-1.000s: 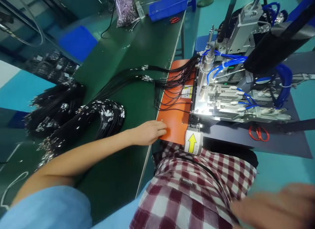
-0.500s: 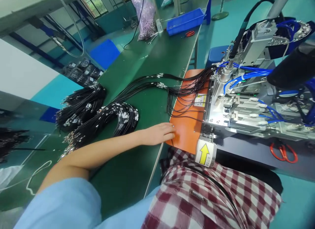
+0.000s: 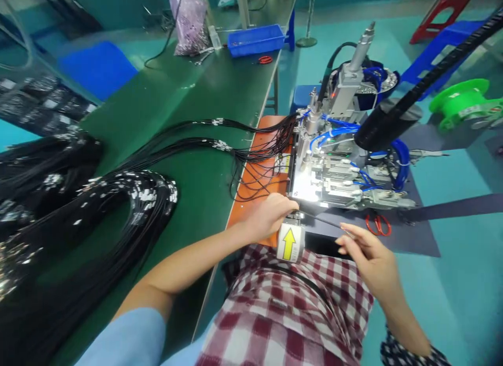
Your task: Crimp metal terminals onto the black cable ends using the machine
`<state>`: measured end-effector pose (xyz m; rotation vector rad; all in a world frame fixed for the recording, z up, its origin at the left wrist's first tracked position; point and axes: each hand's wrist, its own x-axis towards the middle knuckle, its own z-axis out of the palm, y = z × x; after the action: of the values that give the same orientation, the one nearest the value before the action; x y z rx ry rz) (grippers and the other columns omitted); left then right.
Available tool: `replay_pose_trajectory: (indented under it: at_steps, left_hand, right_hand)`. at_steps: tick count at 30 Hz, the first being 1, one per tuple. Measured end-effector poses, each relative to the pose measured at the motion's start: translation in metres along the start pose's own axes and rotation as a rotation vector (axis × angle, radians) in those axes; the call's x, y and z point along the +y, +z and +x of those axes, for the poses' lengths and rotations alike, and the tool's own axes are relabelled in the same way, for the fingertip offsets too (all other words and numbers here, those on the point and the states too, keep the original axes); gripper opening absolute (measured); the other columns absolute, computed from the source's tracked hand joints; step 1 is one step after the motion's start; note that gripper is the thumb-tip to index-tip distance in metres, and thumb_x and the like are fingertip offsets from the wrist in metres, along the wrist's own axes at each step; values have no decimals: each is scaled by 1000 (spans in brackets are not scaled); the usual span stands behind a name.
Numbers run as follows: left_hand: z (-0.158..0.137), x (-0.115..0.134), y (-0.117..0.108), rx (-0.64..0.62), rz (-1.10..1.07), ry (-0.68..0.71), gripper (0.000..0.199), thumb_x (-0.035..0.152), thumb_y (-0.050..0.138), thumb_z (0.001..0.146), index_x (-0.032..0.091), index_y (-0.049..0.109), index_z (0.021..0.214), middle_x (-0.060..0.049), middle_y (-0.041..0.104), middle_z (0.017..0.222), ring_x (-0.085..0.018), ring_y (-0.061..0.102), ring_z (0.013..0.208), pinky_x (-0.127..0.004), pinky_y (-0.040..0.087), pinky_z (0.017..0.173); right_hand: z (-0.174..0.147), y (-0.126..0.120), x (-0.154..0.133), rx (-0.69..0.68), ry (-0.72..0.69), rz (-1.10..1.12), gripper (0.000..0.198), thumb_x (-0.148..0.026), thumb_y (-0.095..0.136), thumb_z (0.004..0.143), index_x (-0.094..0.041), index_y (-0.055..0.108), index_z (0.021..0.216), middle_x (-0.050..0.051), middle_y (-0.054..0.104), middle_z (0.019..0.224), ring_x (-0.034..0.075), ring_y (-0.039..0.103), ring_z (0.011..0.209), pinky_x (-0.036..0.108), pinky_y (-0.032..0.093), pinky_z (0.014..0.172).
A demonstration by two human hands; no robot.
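Observation:
My left hand (image 3: pixel 271 216) is closed on a thin black cable (image 3: pixel 323 219) at the front corner of the machine. Its fingers sit just above the white block with a yellow arrow (image 3: pixel 290 242). From there the cable runs right to my right hand (image 3: pixel 373 258), which pinches its other end between thumb and fingers. Left of the metal machine (image 3: pixel 314 182), several black cables (image 3: pixel 271 148) lie across an orange board (image 3: pixel 257 183) and lead into the machine's edge.
A large bundle of black cables with white tags (image 3: pixel 151 190) lies on the green table (image 3: pixel 196 198). Red-handled scissors (image 3: pixel 378 225) rest beside the machine. Farther back are a blue bin (image 3: pixel 255 41), a bag of small parts (image 3: pixel 190 25) and a green spool (image 3: pixel 459 101).
My left hand has moved right from the orange board to the machine's front corner and now grips a cable. My right hand has come into view, holding the cable. The view has shifted right.

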<state>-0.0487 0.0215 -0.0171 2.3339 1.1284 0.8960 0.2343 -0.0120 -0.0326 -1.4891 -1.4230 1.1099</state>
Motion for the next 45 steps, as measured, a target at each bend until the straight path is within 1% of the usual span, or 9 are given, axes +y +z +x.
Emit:
replay_pose_trajectory:
  at_steps: [4,8,12,16,19,23,27,32,45]
  left_hand:
    - [-13,8,3,-149,97,-29,28,14,38,90,17,59,109,-8,67,94,-21,57,87,-35,42,80]
    - [-37,16,-9,-218,208,-104,26,14,35,93,15,59,105,-7,65,86,-21,54,79,-36,41,75]
    - [-45,30,-14,-265,103,-201,22,24,43,95,17,54,113,-6,63,91,-21,56,82,-35,43,76]
    - [-40,39,-7,-257,-222,-268,24,22,39,99,20,46,121,-3,62,92,-15,58,80,-28,46,73]
    - [-33,41,-3,-273,-295,-322,21,22,39,99,21,47,118,-3,61,92,-15,58,82,-27,45,73]
    - [-22,48,-1,-316,-396,-375,27,21,41,98,20,44,125,-2,61,93,-15,57,83,-27,44,75]
    - [-16,49,-1,-294,-572,-459,30,24,39,100,23,45,130,0,64,88,-13,56,74,-25,42,69]
    - [-16,45,1,-256,-668,-523,31,26,41,100,22,49,130,-1,65,85,-13,55,71,-25,41,66]
    - [-20,42,8,-161,-840,-469,32,23,46,98,22,51,130,-3,68,93,-15,63,88,-26,47,79]
  right_hand:
    - [-7,44,-13,-96,5,217,38,-35,73,77,-26,68,114,3,72,85,17,64,63,36,56,67]
    - [-14,71,-27,-58,110,401,12,-31,74,77,-25,73,87,0,67,68,15,62,58,32,55,61]
    - [-13,86,-30,-186,89,377,7,-29,73,78,-23,74,82,2,70,73,16,63,62,31,54,62]
    - [-15,87,-25,-273,83,364,13,-27,75,76,-23,75,89,4,73,89,19,67,80,33,55,73]
    - [-17,82,-23,-234,177,420,15,-31,75,77,-22,73,90,3,71,78,16,64,67,30,53,62]
    - [-14,74,-23,-216,130,379,14,-32,77,76,-21,74,84,3,69,79,16,62,69,28,51,62]
    - [-8,66,-20,-233,242,582,20,-39,71,82,-23,72,95,2,69,78,12,59,62,26,51,60]
    - [-7,69,-21,-264,297,704,18,-36,76,78,-21,70,85,0,68,71,10,56,57,23,47,57]
    - [-6,80,-20,-269,227,619,10,-30,73,81,-21,69,79,-4,59,59,9,51,52,22,43,54]
